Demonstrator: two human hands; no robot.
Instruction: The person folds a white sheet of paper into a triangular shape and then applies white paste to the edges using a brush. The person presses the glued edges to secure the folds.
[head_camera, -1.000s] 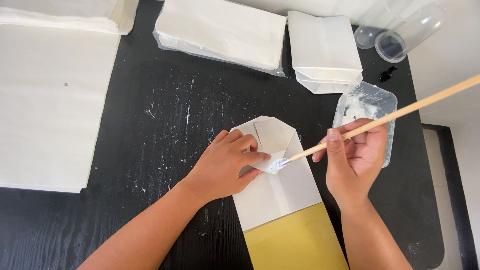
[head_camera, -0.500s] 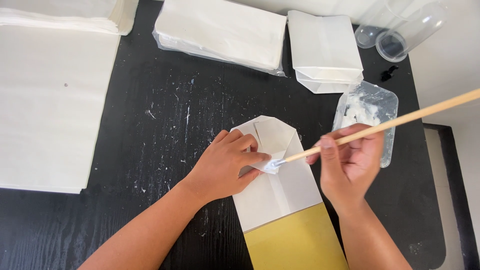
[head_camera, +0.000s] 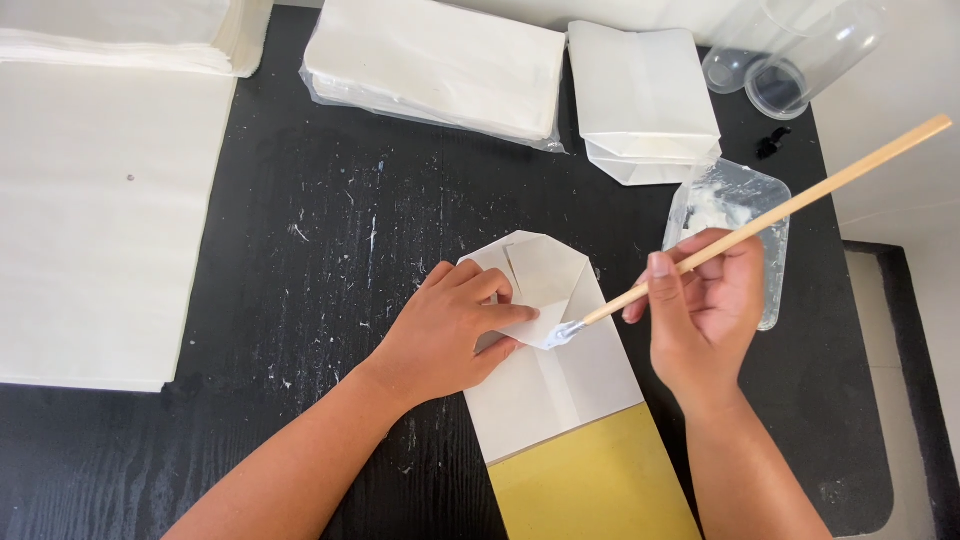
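A white paper bag with a yellow lower part (head_camera: 560, 400) lies flat on the black table (head_camera: 330, 230), its folded bottom end pointing away from me. My left hand (head_camera: 450, 330) presses down on the bag's folded flaps, fingertips on a small triangular flap. My right hand (head_camera: 705, 310) holds a long wooden-handled brush (head_camera: 760, 222). The brush tip touches the flap just beside my left fingertips. A clear plastic tray with white paste (head_camera: 735, 205) sits right behind my right hand.
A large stack of white paper sheets (head_camera: 95, 200) covers the left side. A wrapped pack of white paper (head_camera: 440, 65) and folded white bags (head_camera: 640, 95) lie at the back. A clear plastic jar (head_camera: 800, 55) lies at the back right. The table's right edge is near.
The brush tip has slid a little left along the flap toward my left fingertips, and the handle has tilted slightly higher. My left hand has stayed in place.
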